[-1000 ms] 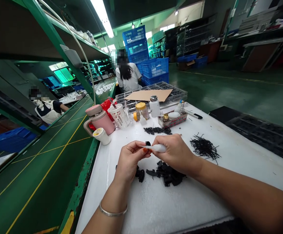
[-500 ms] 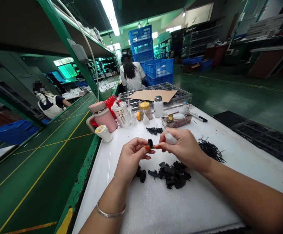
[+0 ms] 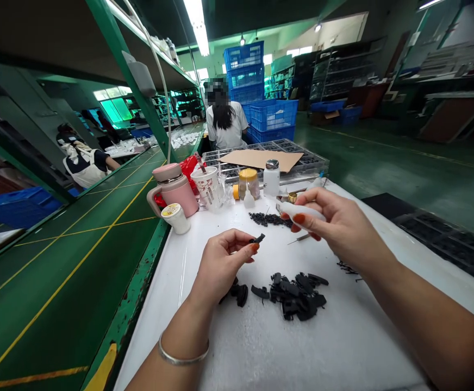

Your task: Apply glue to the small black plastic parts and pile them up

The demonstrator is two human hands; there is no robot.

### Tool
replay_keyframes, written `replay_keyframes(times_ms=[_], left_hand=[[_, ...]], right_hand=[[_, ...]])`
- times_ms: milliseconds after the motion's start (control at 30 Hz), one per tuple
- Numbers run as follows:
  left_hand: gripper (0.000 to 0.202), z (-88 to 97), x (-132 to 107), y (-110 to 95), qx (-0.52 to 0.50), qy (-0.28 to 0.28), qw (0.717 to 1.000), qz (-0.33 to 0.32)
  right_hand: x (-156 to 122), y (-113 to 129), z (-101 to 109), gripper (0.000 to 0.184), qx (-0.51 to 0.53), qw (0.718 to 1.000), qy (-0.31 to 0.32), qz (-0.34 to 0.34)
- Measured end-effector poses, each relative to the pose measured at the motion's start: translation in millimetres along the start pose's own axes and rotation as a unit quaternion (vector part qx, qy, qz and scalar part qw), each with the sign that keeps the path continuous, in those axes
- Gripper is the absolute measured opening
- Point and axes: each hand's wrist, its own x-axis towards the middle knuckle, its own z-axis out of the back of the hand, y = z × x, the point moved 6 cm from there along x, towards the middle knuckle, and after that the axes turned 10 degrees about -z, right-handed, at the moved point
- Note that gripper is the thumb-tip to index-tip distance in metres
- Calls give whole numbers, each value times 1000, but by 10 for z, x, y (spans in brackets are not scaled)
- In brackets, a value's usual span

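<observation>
My left hand (image 3: 224, 263) is closed in a pinch on a small black plastic part (image 3: 259, 238), which sticks out past the fingertips. In my right hand (image 3: 337, 222) is a white squeeze bottle (image 3: 304, 210), lying tilted with its tip toward the left. Just under the right fingers a thin needle-like tool (image 3: 300, 239) shows; whether the hand also holds it I cannot tell. Below the hands lies a heap of black plastic parts (image 3: 298, 293). A smaller group of black parts (image 3: 241, 294) is by my left wrist. Tiny black pieces (image 3: 265, 219) are spread behind the hands.
Along the back left stand a pink mug (image 3: 175, 190), a small white tub (image 3: 175, 218), a paper cup (image 3: 206, 187), a yellow-lidded jar (image 3: 248, 182) and a white pump bottle (image 3: 272, 178). Behind them is cardboard (image 3: 261, 159) on compartment trays. A green belt (image 3: 78, 260) runs left. A person (image 3: 224, 119) sits ahead.
My right hand has moved away from the left one, up and right, and the squeeze bottle now points left. The black part in my left hand has turned. The view has shifted slightly.
</observation>
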Motion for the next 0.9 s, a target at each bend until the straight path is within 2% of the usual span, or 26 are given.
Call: replay_keyframes(times_ms=[100,300,500,900], left_hand=[[20,18,4,2,32,-6,999,-3],[15,44,-3,-27,108,-16,993,-41],[15,32,-13,-59,130,-13,990,-49],[14,31,-24,-68,146,-9,988,-54]], right_hand=[[-26,56,65,34,39,998,-35,19],[-73,85,-20,24,36,997,-42,55],[-76,38,-92,24,37,998,-33,50],[-84,30,-90,25,21,997,-42,53]])
